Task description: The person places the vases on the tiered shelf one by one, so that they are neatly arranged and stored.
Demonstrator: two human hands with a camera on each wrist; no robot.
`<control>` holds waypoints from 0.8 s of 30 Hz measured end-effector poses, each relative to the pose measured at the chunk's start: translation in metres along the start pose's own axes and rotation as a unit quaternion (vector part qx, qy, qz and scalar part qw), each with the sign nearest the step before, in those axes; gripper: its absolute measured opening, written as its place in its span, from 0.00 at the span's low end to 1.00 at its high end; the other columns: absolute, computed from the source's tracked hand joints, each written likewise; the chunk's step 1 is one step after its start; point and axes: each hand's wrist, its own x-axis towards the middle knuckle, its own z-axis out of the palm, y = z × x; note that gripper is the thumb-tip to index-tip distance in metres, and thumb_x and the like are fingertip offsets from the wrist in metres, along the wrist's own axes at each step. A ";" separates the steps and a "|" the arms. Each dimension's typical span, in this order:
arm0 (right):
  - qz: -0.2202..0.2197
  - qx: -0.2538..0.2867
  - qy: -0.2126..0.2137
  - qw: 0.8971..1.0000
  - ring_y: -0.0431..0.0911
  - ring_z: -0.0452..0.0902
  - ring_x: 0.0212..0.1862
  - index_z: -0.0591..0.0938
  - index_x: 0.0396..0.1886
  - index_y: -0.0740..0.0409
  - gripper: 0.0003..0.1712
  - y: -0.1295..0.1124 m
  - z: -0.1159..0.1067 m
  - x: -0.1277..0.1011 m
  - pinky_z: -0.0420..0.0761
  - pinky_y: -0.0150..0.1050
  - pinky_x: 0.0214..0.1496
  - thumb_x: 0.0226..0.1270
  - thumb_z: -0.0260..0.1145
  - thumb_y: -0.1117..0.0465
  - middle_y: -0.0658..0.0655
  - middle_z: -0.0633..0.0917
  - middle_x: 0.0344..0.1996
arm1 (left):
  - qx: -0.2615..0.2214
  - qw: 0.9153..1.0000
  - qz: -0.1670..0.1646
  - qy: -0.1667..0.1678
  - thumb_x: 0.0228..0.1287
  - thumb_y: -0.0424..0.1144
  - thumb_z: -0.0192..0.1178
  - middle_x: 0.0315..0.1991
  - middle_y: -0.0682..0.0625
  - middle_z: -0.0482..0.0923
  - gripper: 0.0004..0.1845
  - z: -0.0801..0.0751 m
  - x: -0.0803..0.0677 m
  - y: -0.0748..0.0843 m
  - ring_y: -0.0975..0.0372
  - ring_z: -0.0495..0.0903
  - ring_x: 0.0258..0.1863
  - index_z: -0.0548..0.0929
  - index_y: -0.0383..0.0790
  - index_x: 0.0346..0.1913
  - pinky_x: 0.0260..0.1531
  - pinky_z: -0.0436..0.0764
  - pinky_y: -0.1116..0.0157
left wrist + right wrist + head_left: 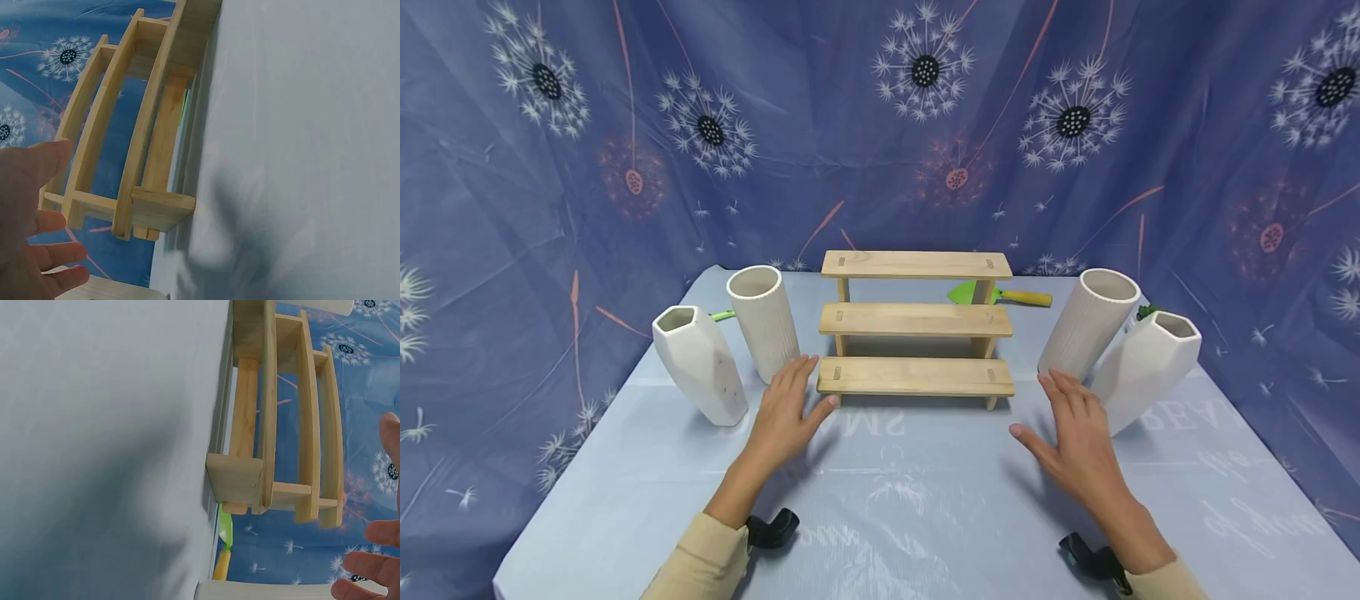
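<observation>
A three-tier wooden shelf (pixel 916 377) stands mid-table between both hands. My left hand (pixel 785 413), fingers spread and holding nothing, hovers left of its lowest step. Just beyond those fingertips is a ribbed white vase (pixel 765 325), with a faceted white vase (pixel 702 367) farther left. On the other side my right hand (pixel 1077 433) is likewise spread and holds nothing. Its fingertips overlap the base of a second ribbed vase (pixel 1088 325) in the head view, and a second faceted vase (pixel 1146 371) leans outward beside it. In both wrist views the shelf appears sideways past the fingers.
Behind the shelf lies a small trowel (pixel 1026 297) with a green blade and yellow handle. A green stem (pixel 723 316) shows between the left vases, and some green leaves (pixel 1147 311) behind the right ones. A pale cloth (pixel 910 517) covers the table; a blue patterned curtain (pixel 820 125) hangs behind.
</observation>
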 end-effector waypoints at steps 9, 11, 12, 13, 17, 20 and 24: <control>0.033 0.047 0.034 0.998 0.63 0.64 0.59 0.68 0.65 0.64 0.45 0.005 -0.008 -0.006 0.63 0.58 0.57 0.49 0.75 0.54 0.68 0.71 0.62 | -0.060 0.998 0.002 0.003 0.60 0.49 0.63 0.66 0.37 0.65 0.37 0.004 0.008 -0.009 0.45 0.63 0.66 0.64 0.38 0.69 0.61 0.65 0.43; 0.035 0.055 0.047 0.997 0.63 0.65 0.58 0.68 0.65 0.64 0.45 0.006 -0.009 -0.007 0.63 0.57 0.56 0.48 0.75 0.57 0.69 0.72 0.60 | -0.075 0.997 -0.002 -0.001 0.60 0.49 0.64 0.66 0.38 0.65 0.37 0.005 0.009 -0.011 0.45 0.62 0.66 0.64 0.38 0.69 0.61 0.65 0.43; 0.038 0.057 0.052 0.996 0.63 0.65 0.58 0.68 0.65 0.63 0.44 0.007 -0.010 -0.008 0.64 0.56 0.55 0.48 0.75 0.57 0.69 0.73 0.60 | -0.083 0.997 -0.005 -0.004 0.60 0.48 0.64 0.66 0.37 0.64 0.37 0.005 0.010 -0.012 0.45 0.61 0.66 0.64 0.38 0.69 0.61 0.65 0.43; 0.042 0.061 0.058 0.996 0.63 0.66 0.57 0.68 0.65 0.63 0.44 0.008 -0.011 -0.009 0.64 0.56 0.55 0.47 0.75 0.58 0.69 0.73 0.59 | -0.091 0.996 -0.008 -0.006 0.59 0.48 0.64 0.66 0.37 0.64 0.37 0.006 0.011 -0.012 0.45 0.61 0.66 0.64 0.38 0.68 0.61 0.64 0.42; 0.072 0.070 0.063 0.993 0.62 0.66 0.56 0.69 0.65 0.63 0.42 0.009 -0.016 -0.013 0.65 0.57 0.53 0.49 0.75 0.60 0.70 0.74 0.56 | -0.120 0.992 -0.019 -0.014 0.59 0.46 0.64 0.66 0.37 0.64 0.36 0.009 0.014 -0.015 0.45 0.59 0.67 0.65 0.38 0.68 0.62 0.62 0.41; 0.104 0.070 0.054 0.991 0.61 0.67 0.57 0.68 0.65 0.62 0.40 0.008 -0.018 -0.016 0.66 0.59 0.54 0.53 0.73 0.58 0.68 0.74 0.56 | -0.137 0.990 -0.023 -0.020 0.60 0.46 0.64 0.66 0.37 0.63 0.36 0.010 0.017 -0.016 0.44 0.58 0.68 0.65 0.38 0.68 0.63 0.61 0.41; 0.137 0.072 0.056 0.986 0.60 0.69 0.57 0.69 0.64 0.61 0.38 0.010 -0.021 -0.020 0.67 0.55 0.54 0.53 0.72 0.59 0.66 0.75 0.55 | -0.154 0.987 -0.032 -0.032 0.60 0.46 0.64 0.66 0.36 0.62 0.36 0.011 0.019 -0.018 0.44 0.57 0.68 0.64 0.37 0.68 0.63 0.61 0.40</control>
